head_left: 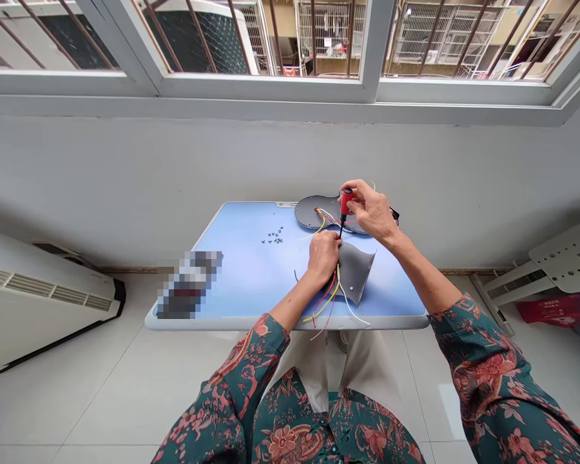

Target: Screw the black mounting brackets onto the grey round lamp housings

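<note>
A pale blue surface [241,283] is carrying a curved grey plate [360,267], with coloured wires [337,287] trailing from the plate's left side. At the plate's far left corner, the right hand [374,209] is grasping an upright red-and-black screwdriver [347,201], while the left hand [323,253] is curling close by its tip, what that grip is holding being too hidden to tell. Small dark screws [273,237] are lying left of the plate, and a rounded grey panel [310,210] is lying beyond it.
</note>
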A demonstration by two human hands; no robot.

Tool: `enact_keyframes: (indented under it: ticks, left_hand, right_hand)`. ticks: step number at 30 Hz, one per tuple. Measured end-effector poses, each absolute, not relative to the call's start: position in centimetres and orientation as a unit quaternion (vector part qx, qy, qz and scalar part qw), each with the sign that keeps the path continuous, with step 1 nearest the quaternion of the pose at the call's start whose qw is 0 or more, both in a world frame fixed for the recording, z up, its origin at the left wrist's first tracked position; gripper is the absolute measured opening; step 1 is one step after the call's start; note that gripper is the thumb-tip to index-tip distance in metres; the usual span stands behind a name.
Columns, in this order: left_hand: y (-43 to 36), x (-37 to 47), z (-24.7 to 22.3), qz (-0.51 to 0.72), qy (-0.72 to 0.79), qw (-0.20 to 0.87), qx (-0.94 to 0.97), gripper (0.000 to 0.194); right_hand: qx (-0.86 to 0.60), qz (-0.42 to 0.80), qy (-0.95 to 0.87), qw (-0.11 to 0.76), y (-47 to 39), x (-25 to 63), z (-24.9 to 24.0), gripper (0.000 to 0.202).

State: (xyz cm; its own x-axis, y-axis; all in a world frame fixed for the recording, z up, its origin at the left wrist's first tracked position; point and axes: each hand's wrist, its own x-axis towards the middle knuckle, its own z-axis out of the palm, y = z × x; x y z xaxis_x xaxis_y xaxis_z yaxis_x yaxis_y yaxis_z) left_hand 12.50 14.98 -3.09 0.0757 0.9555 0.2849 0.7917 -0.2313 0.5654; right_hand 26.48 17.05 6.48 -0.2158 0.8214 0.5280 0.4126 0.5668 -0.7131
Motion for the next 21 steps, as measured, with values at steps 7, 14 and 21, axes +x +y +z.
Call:
enact_keyframes:
  ticks: [7,14,21]
  left_hand:
    - [14.2,12.5,-2.0,0.195,0.648,0.051,0.735,0.019]
    - [14.7,12.4,-2.3,0.208,0.637,0.055,0.74,0.014]
    - [15.3,12.7,-2.9,0.241,0.633,0.053,0.734,0.01]
  right_hand:
    - [-0.451,0.093,-0.748,0.478,16.7,25.4,5.8,0.026]
    - [-0.408,0.2,-0.749,0.482,17.4,25.2,6.1,0.04]
    - [-0.425,0.192,-0.735,0.493,17.0,25.1,6.1,0.029]
